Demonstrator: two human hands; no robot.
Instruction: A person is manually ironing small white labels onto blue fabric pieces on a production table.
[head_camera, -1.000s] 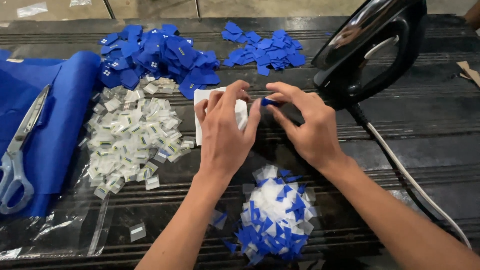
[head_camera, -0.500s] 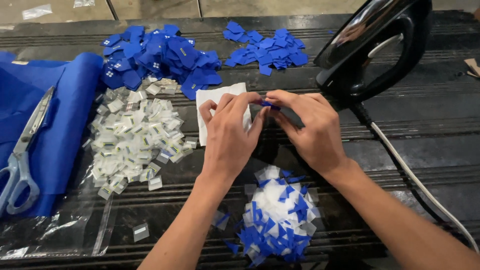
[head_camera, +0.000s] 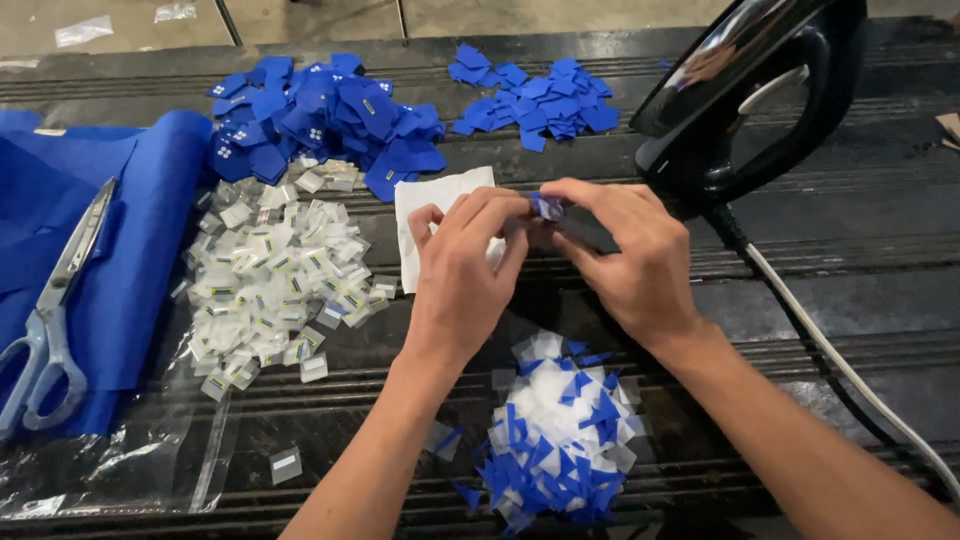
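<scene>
Pinching a small blue patch (head_camera: 546, 206) between both hands, mid-bench, just over a white cloth square (head_camera: 432, 215). My left hand (head_camera: 462, 285) has its fingers pressed together on the patch's near side; my right hand (head_camera: 625, 262) grips the far side with thumb and forefinger closed on it. I cannot tell whether a backing layer is already lifted; the piece is too small.

Around the hands:
- Near edge, below the wrists: mound of mixed blue and white scraps (head_camera: 560, 440).
- Left of centre: heap of small clear-and-white tabs (head_camera: 275, 280), spilling onto a clear plastic bag (head_camera: 110, 465).
- Far edge: two piles of blue patches, a large one (head_camera: 320, 115) and a smaller one (head_camera: 535, 95).
- Left edge: folded blue fabric (head_camera: 120, 250) with scissors (head_camera: 55, 320) lying on it.
- Right far corner: black iron (head_camera: 750, 100) standing on end, its cord (head_camera: 850, 375) trailing toward the near right corner.

Judgement on doing this well: keep the grip at the patch's very edges, pull the two layers apart slowly and flat, work over the cloth so nothing drops into the scraps, and keep wrists away from the iron.
</scene>
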